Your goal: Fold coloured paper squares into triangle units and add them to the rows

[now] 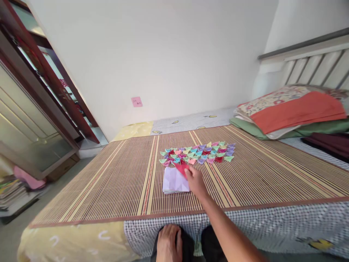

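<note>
My right hand [195, 182] reaches over the striped bamboo mat [109, 182] on the bed, its fingers closed on a red folded paper piece [182, 168]. That piece lies over the top edge of a pale lilac paper stack [174, 181]. Just beyond are rows of several small folded paper pieces [199, 153] in green, pink, blue, purple and red. My left hand [169, 243] rests flat on my dark-clothed knee at the bottom edge, fingers stretched out and holding nothing.
Folded bedding and a pillow [291, 111] are piled at the right by the headboard [313, 65]. A pink sticky note [136, 101] is on the white wall. A mirrored wardrobe door [32, 109] and stacked books [13, 193] stand at the left.
</note>
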A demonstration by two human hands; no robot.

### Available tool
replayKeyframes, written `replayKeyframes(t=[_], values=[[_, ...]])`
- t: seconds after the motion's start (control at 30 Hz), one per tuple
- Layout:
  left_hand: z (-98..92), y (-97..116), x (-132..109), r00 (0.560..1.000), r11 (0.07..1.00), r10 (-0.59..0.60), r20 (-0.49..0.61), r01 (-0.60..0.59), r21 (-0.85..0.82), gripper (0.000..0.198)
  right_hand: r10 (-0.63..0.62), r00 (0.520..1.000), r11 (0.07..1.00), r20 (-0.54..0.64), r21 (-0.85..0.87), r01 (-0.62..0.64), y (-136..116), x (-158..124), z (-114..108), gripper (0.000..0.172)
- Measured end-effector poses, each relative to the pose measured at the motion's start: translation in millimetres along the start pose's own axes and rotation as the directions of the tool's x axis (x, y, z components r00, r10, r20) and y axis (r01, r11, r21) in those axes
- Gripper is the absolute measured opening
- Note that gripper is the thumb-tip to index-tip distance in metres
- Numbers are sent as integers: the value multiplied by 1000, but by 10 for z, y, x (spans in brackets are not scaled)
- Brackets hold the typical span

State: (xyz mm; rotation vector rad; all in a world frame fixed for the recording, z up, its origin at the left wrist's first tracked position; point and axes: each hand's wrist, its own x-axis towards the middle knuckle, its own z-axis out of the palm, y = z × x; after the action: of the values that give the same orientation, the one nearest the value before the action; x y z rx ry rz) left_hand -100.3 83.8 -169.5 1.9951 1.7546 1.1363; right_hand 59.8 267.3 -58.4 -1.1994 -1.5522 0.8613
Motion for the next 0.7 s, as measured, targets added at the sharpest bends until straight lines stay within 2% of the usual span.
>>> replayKeyframes(t=[0.07, 0.13, 0.27, 0.3, 0.33, 0.37, 0.43, 0.47, 0.53, 0.6, 0.7], values=[[-38, 87, 20, 986, 960, -164, -2, 159, -229, 20, 23, 999, 990, -47, 141, -16, -81, -140, -327, 35], [-99, 176, 49, 976, 927, -218, -4, 206, -312, 28, 45, 998, 960, -53, 279, -29, -177, -340, -632, 45], [-309, 366, 171, 940, 813, -339, 39, 313, -491, 51, 103, 995, 866, -2, 492, -89, -317, -808, -1047, 43], [-375, 438, 214, 924, 746, -378, 61, 343, -571, 58, 125, 992, 843, 2, 526, -107, -328, -922, -1107, 42], [-442, 529, 259, 878, 527, -455, 150, 402, -749, 60, 148, 989, 823, 3, 555, -125, -332, -1031, -1154, 40], [-505, 639, 301, 875, 451, -438, 205, 411, -792, 65, 172, 985, 803, 7, 578, -144, -331, -1134, -1189, 39], [-609, 912, 362, 888, 376, -358, 287, 419, -826, 67, 214, 977, 772, 10, 611, -176, -337, -1323, -1238, 38], [-647, 1064, 374, 890, 301, -296, 345, 430, -851, 63, 232, 973, 759, 13, 622, -189, -356, -1409, -1258, 39], [-690, 1362, 353, 877, 224, -203, 435, 474, -851, 47, 249, 968, 745, 26, 634, -209, -443, -1564, -1302, 42], [-699, 1605, 278, 871, 175, -172, 460, 487, -856, 35, 228, 972, 752, 59, 623, -215, -593, -1707, -1358, 43], [-684, 1815, 107, 864, 106, -178, 472, 493, -863, 36, 135, 984, 817, 118, 549, -178, -838, -1916, -1457, 38]])
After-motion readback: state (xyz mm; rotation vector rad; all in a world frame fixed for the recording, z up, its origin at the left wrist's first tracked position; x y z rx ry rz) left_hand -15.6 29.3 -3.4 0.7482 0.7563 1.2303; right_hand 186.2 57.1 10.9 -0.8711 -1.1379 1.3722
